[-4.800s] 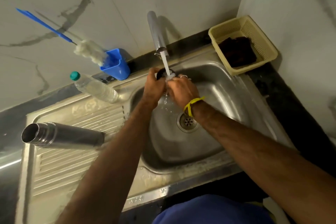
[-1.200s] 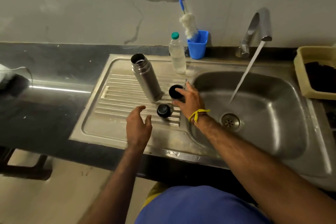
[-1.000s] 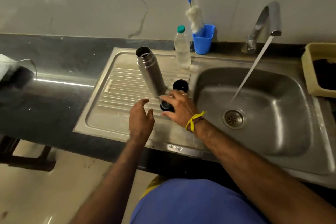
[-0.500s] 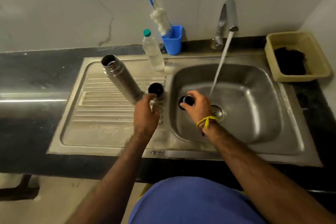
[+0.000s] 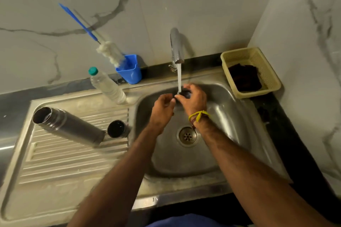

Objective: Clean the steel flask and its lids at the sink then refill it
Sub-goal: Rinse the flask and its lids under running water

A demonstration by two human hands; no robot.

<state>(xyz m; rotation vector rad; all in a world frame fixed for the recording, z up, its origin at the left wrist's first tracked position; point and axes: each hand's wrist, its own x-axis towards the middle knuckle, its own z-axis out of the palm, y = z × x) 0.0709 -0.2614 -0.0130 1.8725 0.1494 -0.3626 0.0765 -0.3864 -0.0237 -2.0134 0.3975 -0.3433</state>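
Standing open-mouthed up-left on the drainboard (image 5: 55, 167), the steel flask (image 5: 68, 125) waits while right-hand fingers (image 5: 186, 97) grip, seemingly, a dark lid (image 5: 185, 93).

right hand (image 5: 193, 97) grips lid (image 5: 185, 93) under tap stream | left hand (image 5: 162, 108) beside | flask (image 5: 68, 125) on drainboard
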